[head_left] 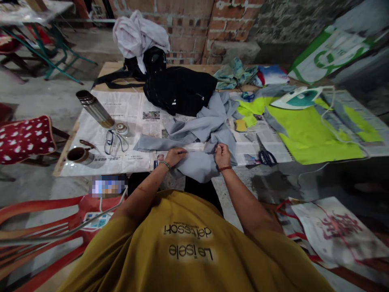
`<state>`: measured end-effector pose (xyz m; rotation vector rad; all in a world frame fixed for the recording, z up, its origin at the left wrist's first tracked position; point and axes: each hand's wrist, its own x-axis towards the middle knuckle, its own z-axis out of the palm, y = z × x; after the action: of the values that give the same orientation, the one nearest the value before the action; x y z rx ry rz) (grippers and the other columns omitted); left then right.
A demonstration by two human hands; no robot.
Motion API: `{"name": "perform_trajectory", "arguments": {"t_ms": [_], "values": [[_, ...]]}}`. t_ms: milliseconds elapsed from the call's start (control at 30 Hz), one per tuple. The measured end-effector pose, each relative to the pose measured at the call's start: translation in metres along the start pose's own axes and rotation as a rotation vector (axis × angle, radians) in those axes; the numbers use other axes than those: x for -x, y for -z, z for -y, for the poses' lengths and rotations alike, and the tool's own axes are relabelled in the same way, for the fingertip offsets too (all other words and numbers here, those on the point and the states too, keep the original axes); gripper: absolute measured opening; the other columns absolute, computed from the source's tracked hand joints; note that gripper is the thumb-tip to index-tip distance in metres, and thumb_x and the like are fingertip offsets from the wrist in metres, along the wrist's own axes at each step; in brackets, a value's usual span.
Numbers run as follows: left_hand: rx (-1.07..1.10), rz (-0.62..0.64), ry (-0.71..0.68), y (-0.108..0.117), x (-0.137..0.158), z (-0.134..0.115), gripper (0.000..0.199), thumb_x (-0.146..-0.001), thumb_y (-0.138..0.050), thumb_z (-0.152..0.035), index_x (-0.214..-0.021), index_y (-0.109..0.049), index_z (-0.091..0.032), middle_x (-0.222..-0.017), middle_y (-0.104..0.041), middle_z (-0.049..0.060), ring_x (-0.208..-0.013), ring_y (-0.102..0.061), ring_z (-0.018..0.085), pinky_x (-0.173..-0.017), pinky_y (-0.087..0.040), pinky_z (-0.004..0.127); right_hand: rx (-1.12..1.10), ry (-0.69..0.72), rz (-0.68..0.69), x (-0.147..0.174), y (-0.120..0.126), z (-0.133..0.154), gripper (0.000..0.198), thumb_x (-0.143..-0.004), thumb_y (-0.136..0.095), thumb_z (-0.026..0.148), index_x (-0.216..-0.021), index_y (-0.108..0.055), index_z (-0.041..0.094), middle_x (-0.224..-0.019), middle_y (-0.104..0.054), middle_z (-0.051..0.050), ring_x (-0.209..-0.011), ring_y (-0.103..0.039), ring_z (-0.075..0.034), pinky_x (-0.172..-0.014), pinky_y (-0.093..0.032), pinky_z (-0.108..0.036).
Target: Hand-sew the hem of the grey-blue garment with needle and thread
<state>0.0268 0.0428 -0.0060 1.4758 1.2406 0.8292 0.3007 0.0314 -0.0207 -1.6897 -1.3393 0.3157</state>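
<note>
Grey cloth (199, 166) lies rumpled across the table's front edge, with its lower part hanging toward my lap. On its left side my left hand (175, 157) is closed, and a thin dark tool (182, 152) shows at its fingertips; its exact kind is too small to make out. My right hand (223, 156) pinches the same cloth farther right, fingers closed. A black bag or garment (182, 87) rests against the far end of the cloth. To the right of my right hand lie dark-handled scissors (266, 156), apart from it.
Newspaper (127, 111) covers the table. At left stand a steel thermos (94, 108), its lid (121, 129), glasses (110, 142) and a brown mug (79, 155). An iron (296, 98) with a trailing cord sits on yellow-green cloth (313, 134) at right. Red chairs flank me.
</note>
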Motion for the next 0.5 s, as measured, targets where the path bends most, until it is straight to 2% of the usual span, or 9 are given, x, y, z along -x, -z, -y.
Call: {"name": "perform_trajectory", "arguments": {"t_ms": [167, 300, 400, 500], "values": [[0.093, -0.041, 0.001, 0.004, 0.002, 0.009, 0.031, -0.075, -0.082, -0.043, -0.088, -0.079, -0.015, -0.093, -0.078, 0.007, -0.090, -0.069, 0.022, -0.088, -0.057, 0.032, -0.072, 0.114, -0.083, 0.002, 0.012, 0.019, 0.042, -0.099, -0.038, 0.058, -0.098, -0.056, 0.021, -0.072, -0.062, -0.002, -0.072, -0.063, -0.019, -0.077, -0.054, -0.034], [0.069, -0.030, -0.095, 0.010, 0.004, 0.011, 0.026, -0.078, -0.079, -0.040, -0.089, -0.078, -0.016, -0.093, -0.076, 0.007, -0.088, -0.068, 0.020, -0.087, -0.056, 0.033, -0.018, 0.177, -0.091, 0.009, 0.018, 0.022, 0.045, -0.100, -0.035, 0.060, -0.102, -0.058, 0.021, -0.075, -0.065, -0.004, -0.073, -0.064, -0.020, -0.077, -0.054, -0.035], [0.038, -0.029, -0.175, 0.014, 0.005, 0.011, 0.022, -0.080, -0.077, -0.038, -0.087, -0.077, -0.017, -0.094, -0.074, 0.007, -0.090, -0.068, 0.020, -0.089, -0.056, 0.034, 0.063, 0.248, -0.033, 0.015, 0.017, 0.018, 0.047, -0.101, -0.033, 0.060, -0.098, -0.060, 0.022, -0.079, -0.067, -0.007, -0.076, -0.065, -0.020, -0.077, -0.056, -0.035], [0.030, -0.017, -0.178, 0.015, 0.006, 0.010, 0.020, -0.081, -0.076, -0.036, -0.085, -0.077, -0.017, -0.093, -0.075, 0.007, -0.091, -0.068, 0.021, -0.090, -0.056, 0.034, 0.101, 0.341, 0.063, 0.013, 0.017, 0.017, 0.049, -0.100, -0.034, 0.060, -0.094, -0.062, 0.022, -0.086, -0.070, -0.010, -0.085, -0.067, -0.022, -0.082, -0.057, -0.038]]}}
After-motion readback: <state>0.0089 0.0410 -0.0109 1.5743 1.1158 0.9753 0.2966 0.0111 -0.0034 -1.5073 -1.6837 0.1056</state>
